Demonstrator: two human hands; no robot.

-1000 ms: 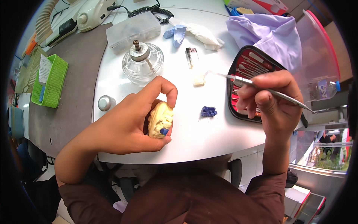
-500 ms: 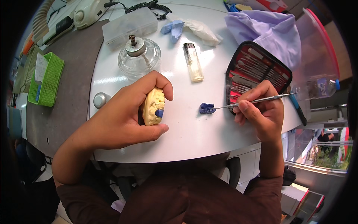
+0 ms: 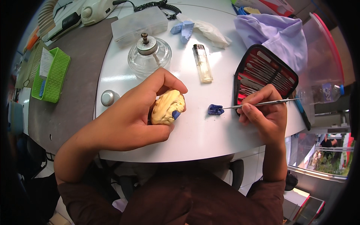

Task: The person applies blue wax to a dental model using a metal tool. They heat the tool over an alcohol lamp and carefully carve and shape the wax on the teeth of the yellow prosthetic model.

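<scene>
My left hand [image 3: 140, 116] is closed round a yellow plaster dental cast [image 3: 167, 107], its toothed side turned partly to the right. A dark blue wax patch [image 3: 175, 114] sits on the cast's lower right part. Between thumb and fingers, my right hand [image 3: 266, 112] grips a thin metal wax carving tool [image 3: 264, 103] like a pen. The tool's left tip meets, or nearly meets, a lump of dark blue wax [image 3: 215, 109] lying on the white table [image 3: 195, 138]. Small blue crumbs lie beside the lump.
Beyond my left hand stands a glass spirit lamp [image 3: 150, 56] with its metal cap [image 3: 109, 98] nearer. A lighter [image 3: 203, 63] lies mid-table. An open case of carving tools [image 3: 264, 71] lies beside my right hand, before a lilac cloth [image 3: 273, 33]. A green basket [image 3: 52, 77] is far left.
My left hand has rotated the cast, so more of its smooth yellow side shows. The right hand keeps the tool at the wax lump. The whole view has shifted slightly.
</scene>
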